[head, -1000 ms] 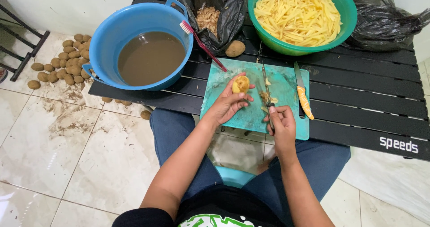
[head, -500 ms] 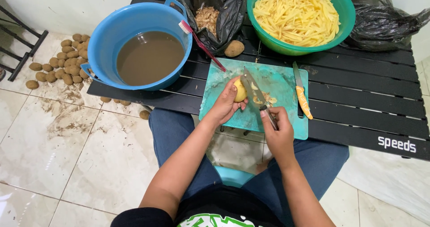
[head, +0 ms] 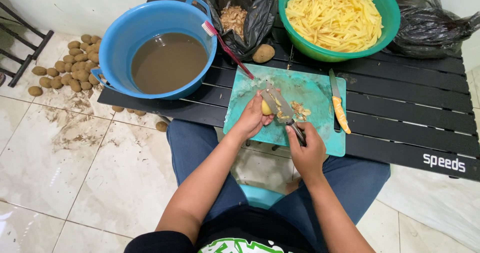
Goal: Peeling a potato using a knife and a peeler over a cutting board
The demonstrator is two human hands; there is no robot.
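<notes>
Potato point(head: 266, 107), half-peeled and pale yellow, sits clamped in my left hand point(head: 251, 119) over the near left part of the teal cutting board point(head: 320, 90). My right hand point(head: 306, 150) is closed round the dark handle of a peeler point(head: 281, 108), whose metal head lies against the potato's upper side. The two hands are close together, each gripping its own thing.

A slip looks the likeliest trouble: the peeled flesh appears wet and smooth, and the blade edge rests just beside my left fingertips, so a skid off the curved surface could nick them. The board also juts over the front edge of the bench point(head: 410, 118), so hard downward pressure there might tip it toward my lap.

Thin brown peel scraps point(head: 300, 111) lie on the scuffed plastic board just right of the peeler. Farther right on the board rests a knife point(head: 339, 105) with an orange handle and narrow steel blade. Behind it, a round green bowl point(head: 387, 20) is heaped with pale cut potato sticks, and an unpeeled brown potato point(head: 263, 53) lies beside it on the black slats. A red toothbrush point(head: 227, 48) leans from the rim of a blue plastic tub point(head: 150, 20) of muddy brown water. A crumpled black bag point(head: 260, 13) holds peelings. On the soiled floor tiles to the left, more small brown potatoes point(head: 65, 73) are scattered.
</notes>
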